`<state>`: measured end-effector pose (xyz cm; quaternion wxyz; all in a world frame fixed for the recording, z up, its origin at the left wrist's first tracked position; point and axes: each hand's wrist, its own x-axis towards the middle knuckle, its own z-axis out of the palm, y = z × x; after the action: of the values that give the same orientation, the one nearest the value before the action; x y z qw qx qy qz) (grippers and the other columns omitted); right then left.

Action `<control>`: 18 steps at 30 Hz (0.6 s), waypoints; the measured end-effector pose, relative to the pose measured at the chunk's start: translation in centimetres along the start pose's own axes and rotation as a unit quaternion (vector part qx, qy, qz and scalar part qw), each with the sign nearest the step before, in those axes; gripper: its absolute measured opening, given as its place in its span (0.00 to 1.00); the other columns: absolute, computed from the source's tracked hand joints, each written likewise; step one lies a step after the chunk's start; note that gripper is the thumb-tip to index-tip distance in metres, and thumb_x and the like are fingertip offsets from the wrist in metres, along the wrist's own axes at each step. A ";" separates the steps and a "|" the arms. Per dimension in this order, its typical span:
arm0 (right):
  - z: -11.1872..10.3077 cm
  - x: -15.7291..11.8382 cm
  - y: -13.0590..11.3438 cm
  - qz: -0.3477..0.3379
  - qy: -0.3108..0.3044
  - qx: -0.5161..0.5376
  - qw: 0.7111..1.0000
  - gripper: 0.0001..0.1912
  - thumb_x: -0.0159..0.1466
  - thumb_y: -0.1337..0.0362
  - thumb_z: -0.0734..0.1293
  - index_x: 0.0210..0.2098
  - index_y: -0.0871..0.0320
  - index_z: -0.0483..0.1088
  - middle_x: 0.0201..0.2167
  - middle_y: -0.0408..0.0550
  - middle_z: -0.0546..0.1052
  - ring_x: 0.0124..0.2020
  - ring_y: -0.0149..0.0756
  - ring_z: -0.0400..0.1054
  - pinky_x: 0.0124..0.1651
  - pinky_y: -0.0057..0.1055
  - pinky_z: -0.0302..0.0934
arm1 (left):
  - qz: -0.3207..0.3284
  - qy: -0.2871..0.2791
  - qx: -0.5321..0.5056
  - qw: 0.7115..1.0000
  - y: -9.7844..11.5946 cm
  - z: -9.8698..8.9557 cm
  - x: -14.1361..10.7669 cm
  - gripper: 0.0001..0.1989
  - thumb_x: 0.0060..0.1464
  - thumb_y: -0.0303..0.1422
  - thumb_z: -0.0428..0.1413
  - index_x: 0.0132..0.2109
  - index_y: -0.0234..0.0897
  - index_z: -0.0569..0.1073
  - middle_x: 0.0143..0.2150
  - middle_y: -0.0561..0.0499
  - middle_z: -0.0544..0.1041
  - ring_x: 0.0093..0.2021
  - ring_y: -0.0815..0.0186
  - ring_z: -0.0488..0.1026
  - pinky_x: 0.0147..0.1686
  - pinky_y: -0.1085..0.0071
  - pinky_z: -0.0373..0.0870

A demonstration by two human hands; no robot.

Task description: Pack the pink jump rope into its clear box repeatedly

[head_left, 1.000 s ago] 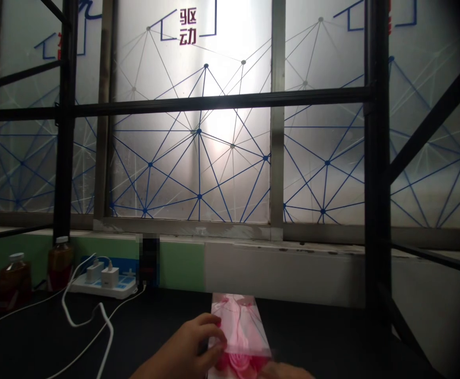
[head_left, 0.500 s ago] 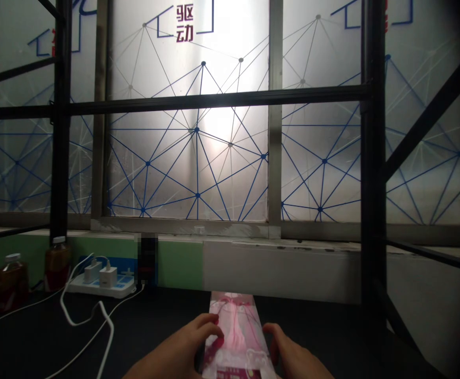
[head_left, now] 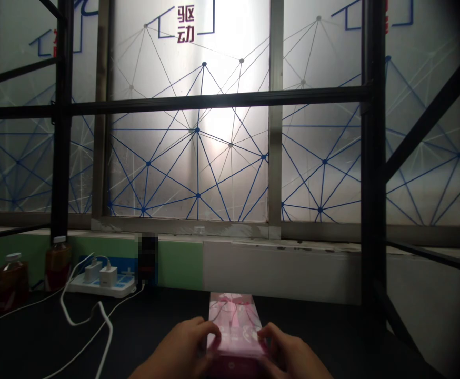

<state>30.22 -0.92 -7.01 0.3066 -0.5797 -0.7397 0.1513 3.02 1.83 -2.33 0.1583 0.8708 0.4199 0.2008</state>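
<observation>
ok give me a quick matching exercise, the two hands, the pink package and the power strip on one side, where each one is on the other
Things
1. left hand
2. right hand
3. pink ribboned package
4. white power strip

Places
a. at the package's right edge
b. on the dark table top, between the hands
c. beside a bottle of amber liquid
d. at the package's left edge

Pairs: 1-d, 2-a, 3-b, 4-c

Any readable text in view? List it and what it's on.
"驱动": dark red characters at the top of the frosted window.
Other marks at the window's far left and right: cut off by the frame posts, unreadable.
Pink package: any small print is too blurred to read.
Power strip: markings too small to read.
Amber bottles: no legible label.
Pixelated patch: illegible.
</observation>
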 end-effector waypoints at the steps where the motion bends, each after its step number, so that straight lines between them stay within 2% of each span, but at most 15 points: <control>1: 0.2 0.1 0.2 -0.005 0.004 0.015 1.000 0.14 0.60 0.66 0.67 0.46 0.57 0.72 0.28 0.44 0.77 0.30 0.40 0.72 0.31 0.30 0.58 | -0.007 -0.005 -0.010 1.000 0.0 0.1 0.0 0.12 0.60 0.33 0.57 0.51 0.45 0.77 0.38 0.53 0.77 0.36 0.61 0.76 0.35 0.72 0.66; 3: 0.3 0.2 0.5 -0.016 -0.011 0.063 0.998 0.15 0.60 0.65 0.66 0.47 0.58 0.71 0.27 0.43 0.74 0.28 0.38 0.70 0.31 0.30 0.57 | -0.020 -0.021 -0.042 0.999 -0.1 0.2 0.0 0.14 0.61 0.34 0.55 0.52 0.44 0.76 0.34 0.55 0.77 0.33 0.63 0.75 0.31 0.73 0.64; 6: -0.8 -0.2 0.5 -0.014 -0.073 0.174 0.982 0.18 0.61 0.63 0.65 0.50 0.56 0.68 0.30 0.40 0.73 0.25 0.34 0.68 0.29 0.29 0.57 | -0.035 -0.069 -0.118 0.990 -0.8 -0.2 0.2 0.18 0.57 0.35 0.57 0.54 0.42 0.74 0.35 0.55 0.76 0.29 0.65 0.74 0.26 0.76 0.62; 8: -1.8 -0.5 0.2 -0.003 -0.114 0.234 0.965 0.20 0.59 0.63 0.67 0.51 0.54 0.67 0.31 0.39 0.73 0.25 0.33 0.68 0.27 0.27 0.58 | -0.038 -0.096 -0.169 0.980 -1.3 -0.5 0.3 0.22 0.53 0.37 0.60 0.55 0.39 0.74 0.35 0.55 0.76 0.29 0.65 0.74 0.25 0.77 0.62; 10: -2.4 -0.7 0.0 -0.002 -0.129 0.242 0.962 0.21 0.57 0.64 0.68 0.50 0.54 0.68 0.30 0.38 0.73 0.27 0.33 0.69 0.29 0.27 0.58 | -0.029 -0.097 -0.183 0.978 -1.6 -0.8 0.4 0.23 0.51 0.38 0.63 0.54 0.38 0.76 0.35 0.54 0.76 0.31 0.65 0.75 0.27 0.77 0.64; 14: -1.6 -0.1 0.4 -0.031 -0.065 0.149 0.986 0.15 0.59 0.65 0.67 0.47 0.56 0.72 0.28 0.39 0.72 0.29 0.34 0.67 0.33 0.28 0.59 | -0.019 -0.080 -0.152 0.985 -1.5 -0.7 0.5 0.21 0.51 0.35 0.61 0.53 0.39 0.78 0.34 0.54 0.77 0.32 0.65 0.74 0.29 0.77 0.64; 18: -0.4 0.5 1.0 -0.056 -0.020 0.082 0.995 0.11 0.61 0.67 0.66 0.44 0.57 0.72 0.29 0.41 0.74 0.31 0.36 0.70 0.34 0.29 0.61 | -0.018 -0.046 -0.072 0.996 -1.3 0.0 0.8 0.17 0.56 0.33 0.58 0.52 0.40 0.78 0.31 0.56 0.76 0.30 0.67 0.72 0.29 0.77 0.63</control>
<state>31.16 -0.19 -7.13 0.3463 -0.5071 -0.7619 0.2059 2.60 3.23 -2.72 0.2431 0.8576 0.4127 0.1871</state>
